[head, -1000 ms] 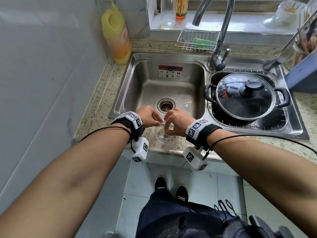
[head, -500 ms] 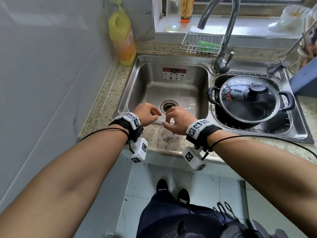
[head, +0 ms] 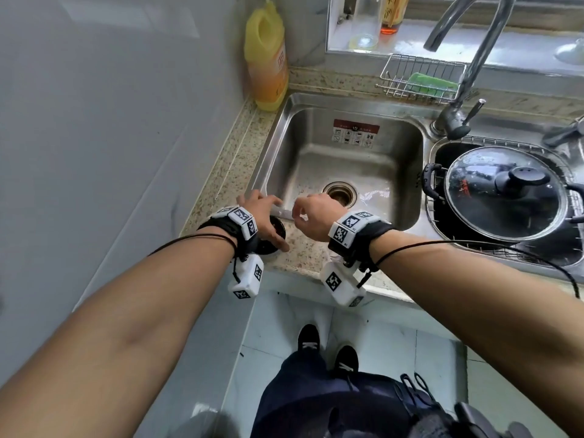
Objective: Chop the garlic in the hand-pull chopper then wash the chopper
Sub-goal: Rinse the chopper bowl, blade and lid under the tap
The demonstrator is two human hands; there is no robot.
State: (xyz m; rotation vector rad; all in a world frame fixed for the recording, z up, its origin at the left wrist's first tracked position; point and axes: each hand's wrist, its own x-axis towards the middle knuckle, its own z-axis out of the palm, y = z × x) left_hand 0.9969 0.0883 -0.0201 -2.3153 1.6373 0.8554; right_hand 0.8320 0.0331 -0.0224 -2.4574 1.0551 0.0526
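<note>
A dark round piece of the chopper sits on the speckled counter at the sink's front left corner. My left hand rests on top of it and covers most of it, fingers wrapped over its rim. My right hand hovers just to the right, above the sink's front edge, with its fingers curled towards the left hand. Whatever it pinches is hidden. No garlic and no clear bowl can be seen.
The steel sink has an open drain, with the tap behind it. A lidded black pot fills the right basin. A yellow detergent bottle stands back left, beside a wire rack with a green sponge.
Both hands have shifted left, from in front of the drain to the sink's front left corner. The clear bowl held between them earlier is out of sight; a dark round piece now lies under the left hand.
</note>
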